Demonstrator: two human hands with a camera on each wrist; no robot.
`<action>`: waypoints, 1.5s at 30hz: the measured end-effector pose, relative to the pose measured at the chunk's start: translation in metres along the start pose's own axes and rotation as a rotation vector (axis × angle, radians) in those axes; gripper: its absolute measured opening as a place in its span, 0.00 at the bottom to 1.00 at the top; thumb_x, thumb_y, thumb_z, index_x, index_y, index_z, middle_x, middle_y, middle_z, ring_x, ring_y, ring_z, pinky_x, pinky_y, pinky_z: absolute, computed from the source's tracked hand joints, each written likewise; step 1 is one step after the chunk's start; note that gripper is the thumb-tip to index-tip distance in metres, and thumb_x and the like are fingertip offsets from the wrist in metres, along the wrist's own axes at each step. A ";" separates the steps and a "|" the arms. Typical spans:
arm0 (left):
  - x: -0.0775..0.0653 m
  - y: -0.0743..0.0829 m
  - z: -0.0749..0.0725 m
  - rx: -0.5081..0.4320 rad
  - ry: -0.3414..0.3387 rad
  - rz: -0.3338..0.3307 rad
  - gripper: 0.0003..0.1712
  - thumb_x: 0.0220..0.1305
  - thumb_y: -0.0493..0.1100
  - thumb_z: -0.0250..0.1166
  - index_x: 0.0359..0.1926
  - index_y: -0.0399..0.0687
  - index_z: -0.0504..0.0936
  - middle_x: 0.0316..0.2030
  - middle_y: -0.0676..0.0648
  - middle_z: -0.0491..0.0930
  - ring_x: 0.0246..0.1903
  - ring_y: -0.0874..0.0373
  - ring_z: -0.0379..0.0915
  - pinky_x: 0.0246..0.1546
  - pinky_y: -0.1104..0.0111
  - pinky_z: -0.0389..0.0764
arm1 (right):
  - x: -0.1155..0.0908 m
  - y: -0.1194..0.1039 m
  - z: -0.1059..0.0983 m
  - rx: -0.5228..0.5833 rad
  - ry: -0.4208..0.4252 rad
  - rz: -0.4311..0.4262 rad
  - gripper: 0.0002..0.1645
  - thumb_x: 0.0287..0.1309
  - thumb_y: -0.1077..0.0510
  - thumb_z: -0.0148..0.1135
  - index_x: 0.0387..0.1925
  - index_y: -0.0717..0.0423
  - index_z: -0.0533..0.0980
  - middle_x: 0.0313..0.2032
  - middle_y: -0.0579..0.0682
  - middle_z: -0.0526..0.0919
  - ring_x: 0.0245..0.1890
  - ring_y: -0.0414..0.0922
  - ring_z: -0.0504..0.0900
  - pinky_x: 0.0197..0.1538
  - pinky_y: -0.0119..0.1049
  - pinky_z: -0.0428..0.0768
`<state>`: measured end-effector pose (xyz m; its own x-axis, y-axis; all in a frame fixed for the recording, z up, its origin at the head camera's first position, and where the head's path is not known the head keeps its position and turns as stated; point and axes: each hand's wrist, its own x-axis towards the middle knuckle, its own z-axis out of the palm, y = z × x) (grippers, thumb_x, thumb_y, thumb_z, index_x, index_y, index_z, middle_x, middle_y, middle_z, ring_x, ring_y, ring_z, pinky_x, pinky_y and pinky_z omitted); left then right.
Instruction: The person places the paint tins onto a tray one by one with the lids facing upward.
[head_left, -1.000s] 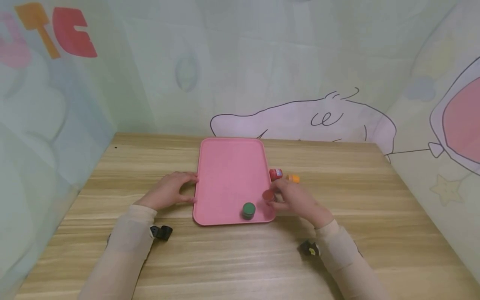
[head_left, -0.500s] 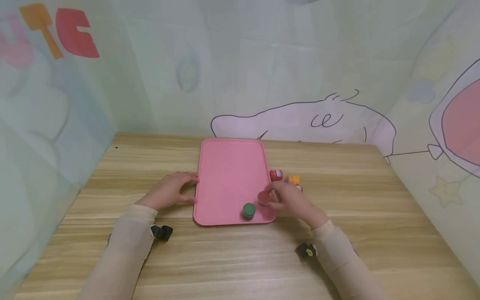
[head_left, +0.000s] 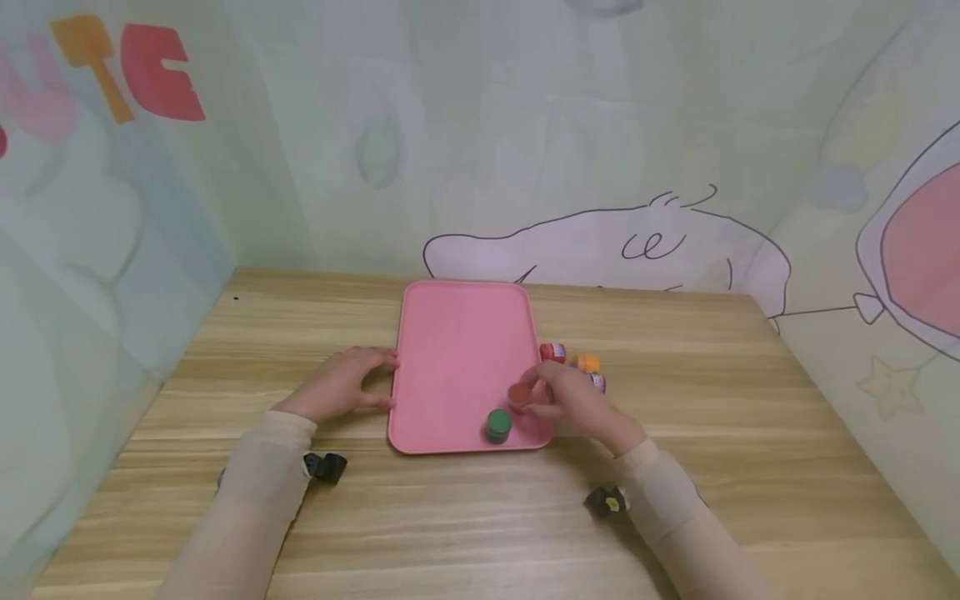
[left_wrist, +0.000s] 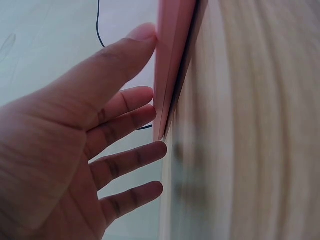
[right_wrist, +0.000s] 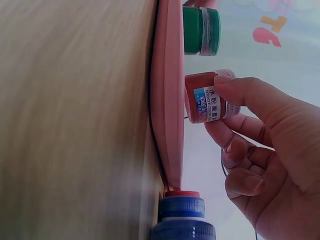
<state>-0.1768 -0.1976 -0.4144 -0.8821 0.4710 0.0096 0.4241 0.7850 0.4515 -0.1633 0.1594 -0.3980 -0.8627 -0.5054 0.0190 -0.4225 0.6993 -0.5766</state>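
My right hand [head_left: 581, 404] pinches a small reddish-brown paint jar [head_left: 519, 396] between thumb and fingers, over the near right part of a pink tray [head_left: 461, 350]. In the right wrist view this jar [right_wrist: 204, 97] shows a printed label and leans slightly, its bottom close to the tray's rim. A green paint jar [head_left: 498, 425] stands upright on the tray, just to the near left of the held one. At the tray's left edge, my left hand [head_left: 341, 385] touches the rim with thumb and fingertips. Its fingers look straight and spread in the left wrist view.
Right of the tray, a red jar [head_left: 552, 352], an orange jar [head_left: 587, 363] and a purple-labelled jar [head_left: 597, 382] lie on the wooden table [head_left: 480, 525], the last partly behind my right hand. A printed cloth wall [head_left: 480, 150] borders the table's back and sides.
My right hand has carried the reddish-brown jar leftward from the tray's right rim to beside the green jar, uncovering the purple-labelled jar. The left hand stays at the tray's edge.
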 end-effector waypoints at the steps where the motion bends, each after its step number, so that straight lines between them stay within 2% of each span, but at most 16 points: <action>1: 0.000 0.000 0.000 0.000 0.000 0.000 0.38 0.51 0.53 0.73 0.61 0.43 0.75 0.65 0.40 0.70 0.66 0.39 0.63 0.69 0.45 0.63 | 0.001 0.000 0.001 0.002 -0.002 0.003 0.17 0.53 0.58 0.70 0.45 0.54 0.77 0.36 0.45 0.81 0.28 0.39 0.72 0.32 0.27 0.76; 11: 0.000 -0.002 0.001 0.003 0.004 0.003 0.37 0.52 0.53 0.73 0.61 0.43 0.75 0.66 0.40 0.70 0.66 0.39 0.63 0.69 0.46 0.63 | 0.011 0.000 0.009 0.024 -0.031 -0.028 0.16 0.54 0.58 0.68 0.46 0.54 0.77 0.40 0.45 0.82 0.30 0.39 0.72 0.34 0.27 0.76; 19: 0.000 -0.002 0.002 0.011 0.006 0.010 0.37 0.52 0.53 0.72 0.61 0.43 0.75 0.65 0.40 0.70 0.66 0.40 0.64 0.69 0.46 0.63 | 0.016 -0.002 0.013 0.058 -0.065 -0.001 0.17 0.57 0.57 0.67 0.48 0.53 0.77 0.44 0.45 0.82 0.34 0.41 0.73 0.39 0.28 0.76; 25: 0.000 -0.001 0.000 0.012 0.005 0.011 0.37 0.52 0.53 0.73 0.61 0.43 0.75 0.65 0.40 0.70 0.66 0.40 0.64 0.69 0.46 0.63 | 0.018 -0.004 0.017 0.072 -0.060 -0.002 0.16 0.57 0.55 0.68 0.47 0.50 0.77 0.44 0.43 0.83 0.35 0.40 0.74 0.40 0.28 0.77; 31: 0.001 -0.001 0.001 0.015 0.006 0.012 0.37 0.52 0.53 0.73 0.61 0.43 0.75 0.65 0.41 0.70 0.66 0.40 0.64 0.69 0.46 0.64 | 0.021 -0.003 0.021 0.102 -0.063 0.030 0.16 0.56 0.53 0.69 0.47 0.46 0.78 0.43 0.39 0.83 0.41 0.39 0.76 0.48 0.32 0.78; 38: 0.000 -0.002 0.002 0.013 0.006 0.002 0.36 0.52 0.54 0.72 0.61 0.44 0.75 0.65 0.41 0.70 0.66 0.40 0.64 0.69 0.46 0.64 | 0.020 -0.001 0.022 0.126 -0.066 0.032 0.17 0.55 0.53 0.69 0.47 0.45 0.78 0.44 0.39 0.82 0.39 0.40 0.75 0.43 0.30 0.79; 45: 0.000 -0.001 0.001 0.018 0.003 -0.004 0.36 0.52 0.54 0.72 0.61 0.44 0.75 0.65 0.41 0.70 0.65 0.40 0.64 0.68 0.46 0.64 | 0.020 0.000 0.021 0.148 -0.072 0.031 0.17 0.55 0.54 0.70 0.47 0.43 0.77 0.44 0.37 0.82 0.41 0.39 0.76 0.49 0.33 0.78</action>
<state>-0.1771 -0.1981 -0.4163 -0.8843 0.4668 0.0108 0.4243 0.7937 0.4358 -0.1750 0.1385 -0.4151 -0.8504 -0.5231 -0.0564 -0.3452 0.6357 -0.6904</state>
